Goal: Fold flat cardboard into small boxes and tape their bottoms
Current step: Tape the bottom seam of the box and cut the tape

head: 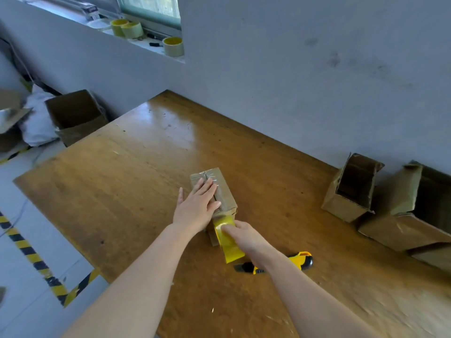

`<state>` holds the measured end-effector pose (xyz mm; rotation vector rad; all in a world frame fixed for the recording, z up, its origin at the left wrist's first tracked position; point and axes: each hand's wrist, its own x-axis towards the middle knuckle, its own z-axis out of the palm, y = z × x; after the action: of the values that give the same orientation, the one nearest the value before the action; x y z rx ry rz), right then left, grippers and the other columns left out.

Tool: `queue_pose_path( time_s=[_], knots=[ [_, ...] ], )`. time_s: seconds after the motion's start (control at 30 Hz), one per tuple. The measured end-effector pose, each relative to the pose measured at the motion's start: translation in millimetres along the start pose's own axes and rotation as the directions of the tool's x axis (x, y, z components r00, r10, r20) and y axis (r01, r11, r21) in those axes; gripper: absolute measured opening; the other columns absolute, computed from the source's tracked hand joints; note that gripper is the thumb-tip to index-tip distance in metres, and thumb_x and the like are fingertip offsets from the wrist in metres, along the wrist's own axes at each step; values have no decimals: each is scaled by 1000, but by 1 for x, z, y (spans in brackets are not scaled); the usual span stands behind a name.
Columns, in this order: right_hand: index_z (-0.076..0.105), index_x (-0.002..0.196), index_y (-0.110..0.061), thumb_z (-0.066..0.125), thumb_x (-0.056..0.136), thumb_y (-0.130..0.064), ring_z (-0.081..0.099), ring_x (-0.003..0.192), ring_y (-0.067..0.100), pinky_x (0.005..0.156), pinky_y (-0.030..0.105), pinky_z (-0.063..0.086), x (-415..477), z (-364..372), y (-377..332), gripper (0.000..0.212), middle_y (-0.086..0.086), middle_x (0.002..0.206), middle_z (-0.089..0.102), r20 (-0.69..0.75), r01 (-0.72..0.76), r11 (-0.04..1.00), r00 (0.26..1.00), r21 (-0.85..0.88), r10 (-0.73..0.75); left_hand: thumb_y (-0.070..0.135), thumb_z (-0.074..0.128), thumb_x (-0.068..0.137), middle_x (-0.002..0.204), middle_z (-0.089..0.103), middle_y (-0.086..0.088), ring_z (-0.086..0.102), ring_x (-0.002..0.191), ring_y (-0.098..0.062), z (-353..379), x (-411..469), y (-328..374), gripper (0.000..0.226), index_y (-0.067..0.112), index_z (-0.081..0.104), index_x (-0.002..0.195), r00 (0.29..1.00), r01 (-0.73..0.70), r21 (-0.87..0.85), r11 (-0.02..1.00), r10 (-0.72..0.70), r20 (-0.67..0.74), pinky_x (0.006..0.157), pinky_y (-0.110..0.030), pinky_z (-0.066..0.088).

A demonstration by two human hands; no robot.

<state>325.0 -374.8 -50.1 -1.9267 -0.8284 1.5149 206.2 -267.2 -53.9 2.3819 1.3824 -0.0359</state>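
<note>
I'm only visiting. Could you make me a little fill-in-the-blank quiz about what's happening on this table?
The left hand lies flat on ____ of the small box.
The right hand grips a tape roll coloured ____.
The utility knife lies on the table, partly hidden by the ____ forearm.
Missing: top; yellow; right.
</note>
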Motion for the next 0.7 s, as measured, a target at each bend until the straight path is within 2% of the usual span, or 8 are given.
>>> queue_pose_path(
  time_s=[0.07, 0.17, 0.2, 0.33, 0.37, 0.43, 0.5, 0.7],
  knots=[
    [68, 92, -13, 55, 86, -43, 56, 73, 19, 65, 27, 44, -1, -1, 0, 33, 2, 82, 62, -24, -46, 997, 999, -64, 44, 47, 31, 100, 159, 2, 20, -8, 146, -2, -1, 1, 0, 56, 34, 15, 152, 1000, -8, -22, 1000, 8, -5, 118, -50, -6],
    [61, 87, -11, 56, 92, -35, 54, 58, 15, 42, 15, 41, -2, -1, 0, 25, 1, 73, 56, -55, -113, 993, 992, -18, 112, 49, 31, 100, 159, 2, 18, -8, 146, -2, -4, 1, 0, 57, 34, 15, 152, 1000, -13, -19, 1000, 12, -9, 119, -50, -6],
    [59, 87, -12, 55, 93, -35, 53, 58, 13, 39, 14, 40, -1, 0, -1, 25, 0, 72, 55, -74, -120, 992, 990, -31, 117, 52, 31, 99, 160, 1, 18, -9, 146, -3, -5, 0, 0, 59, 33, 13, 153, 1000, -17, -15, 1000, 17, -1, 119, -51, -6],
    [57, 90, -13, 52, 92, -39, 50, 62, 13, 47, 19, 39, 0, 0, -5, 27, 0, 77, 54, -123, -133, 985, 985, -106, 120, 66, 41, 87, 160, -8, 15, -15, 145, -5, -8, 0, -1, 85, 29, 5, 154, 997, -45, 42, 998, 42, 70, 117, -53, -7],
    [54, 93, -13, 51, 94, -41, 50, 63, 12, 47, 19, 39, -1, 0, -6, 28, 0, 81, 54, -117, -135, 985, 985, -108, 123, 65, 46, 85, 160, -9, 13, -15, 146, -6, -7, 0, 1, 89, 28, 4, 154, 997, -46, 64, 997, 42, 69, 118, -54, -5],
    [52, 98, -14, 47, 95, -49, 51, 73, 13, 58, 23, 41, -5, 0, -6, 35, 1, 93, 55, -114, -124, 983, 987, -136, 109, 61, 52, 84, 161, -7, 10, -13, 147, -9, -5, -1, 5, 93, 25, 4, 154, 998, -40, 85, 996, 37, 43, 118, -56, -1],
    [59, 104, -13, 46, 94, -56, 53, 77, 12, 61, 25, 42, -7, 1, -3, 46, 1, 99, 59, -113, -91, 985, 991, -146, 75, 60, 54, 84, 162, -6, 8, -12, 147, -12, -5, -1, 7, 95, 21, 4, 154, 999, -39, 116, 993, 37, 23, 117, -57, 3],
    [57, 106, -26, 59, 90, -40, 55, 88, 15, 69, 26, 43, -13, -2, 0, 21, -2, 100, 59, -77, 25, 993, 996, -113, -34, 52, 59, 86, 162, -4, -1, -7, 148, -22, 4, -3, 18, 97, 12, 3, 153, 998, -43, 221, 974, 52, -34, 115, -58, 17]
  ],
)
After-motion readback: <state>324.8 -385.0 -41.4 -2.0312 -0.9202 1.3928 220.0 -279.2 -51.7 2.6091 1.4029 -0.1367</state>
